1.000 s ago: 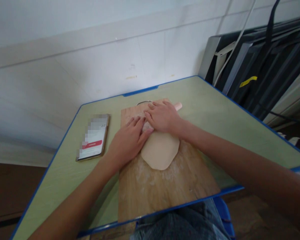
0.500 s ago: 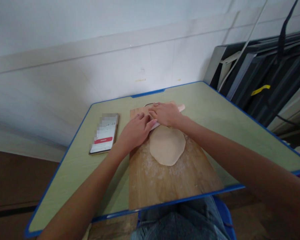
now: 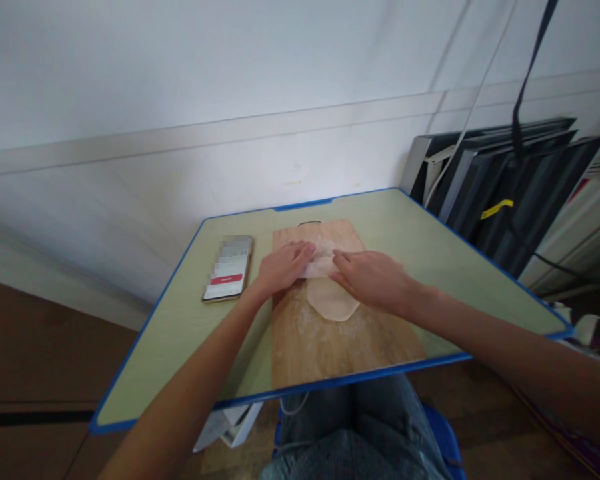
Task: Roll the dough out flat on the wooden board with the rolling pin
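Observation:
A thin, flattened round of dough (image 3: 334,303) lies on a floured wooden board (image 3: 345,350). Across its far part rests a pale rolling pin (image 3: 321,268), visible only between my hands. My left hand (image 3: 286,263) is closed over the pin's left part, thumb toward the middle. On the pin's right part sits my right hand (image 3: 375,277), its fingers pointing inward and partly covering the dough's right edge. Both ends of the pin are mostly hidden under my hands.
A phone (image 3: 229,270) with a lit screen lies left of the board on the green, blue-edged table (image 3: 430,233). Behind the table is a white wall (image 3: 230,160). Dark flat panels (image 3: 510,193) lean at the right, with a hanging black strap (image 3: 517,120).
My hands have rolled the pin nearer to me, over the dough's far part. My right hand has moved rightward, away from my left. The camera view has shifted too.

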`<state>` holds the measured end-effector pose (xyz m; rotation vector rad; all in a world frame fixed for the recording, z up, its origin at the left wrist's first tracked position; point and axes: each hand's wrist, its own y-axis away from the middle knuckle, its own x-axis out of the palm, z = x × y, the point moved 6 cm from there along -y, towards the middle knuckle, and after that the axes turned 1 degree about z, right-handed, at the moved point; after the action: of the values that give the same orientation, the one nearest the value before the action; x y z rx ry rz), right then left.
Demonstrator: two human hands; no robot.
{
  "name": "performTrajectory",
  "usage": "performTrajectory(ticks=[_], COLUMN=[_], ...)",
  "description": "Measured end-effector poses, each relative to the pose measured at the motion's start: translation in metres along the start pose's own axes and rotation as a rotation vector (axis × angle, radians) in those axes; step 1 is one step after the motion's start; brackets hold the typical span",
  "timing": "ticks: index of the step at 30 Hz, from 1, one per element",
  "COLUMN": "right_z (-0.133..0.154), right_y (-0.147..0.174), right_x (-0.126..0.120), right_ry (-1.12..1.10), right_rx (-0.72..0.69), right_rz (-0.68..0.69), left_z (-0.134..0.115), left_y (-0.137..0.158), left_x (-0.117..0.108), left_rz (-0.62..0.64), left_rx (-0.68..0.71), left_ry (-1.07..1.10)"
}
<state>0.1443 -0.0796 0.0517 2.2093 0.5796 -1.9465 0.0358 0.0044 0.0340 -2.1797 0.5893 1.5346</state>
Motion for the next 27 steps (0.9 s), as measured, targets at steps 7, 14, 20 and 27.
performTrajectory(ticks=[7,14,20,27], right_z=[0.010,-0.003,-0.006,0.003], right_y=[0.011,0.019,0.022,0.023], right_x=[0.002,0.012,0.018,0.019], right_ry=[-0.020,-0.262,-0.446,-0.466], right_rx=[-0.195,-0.204,-0.094,0.089], right_rz=[-0.025,-0.029,-0.035,-0.074], left_z=[0.001,-0.007,-0.013,-0.021], left_y=[-0.001,-0.022,-0.056,-0.088], left_x=[-0.001,-0.002,-0.001,0.012], left_rz=[-0.048,-0.056,-0.009,0.067], left_rx=[0.036,0.031,-0.069,-0.119], left_ry=[-0.017,-0.096,-0.173,-0.266])
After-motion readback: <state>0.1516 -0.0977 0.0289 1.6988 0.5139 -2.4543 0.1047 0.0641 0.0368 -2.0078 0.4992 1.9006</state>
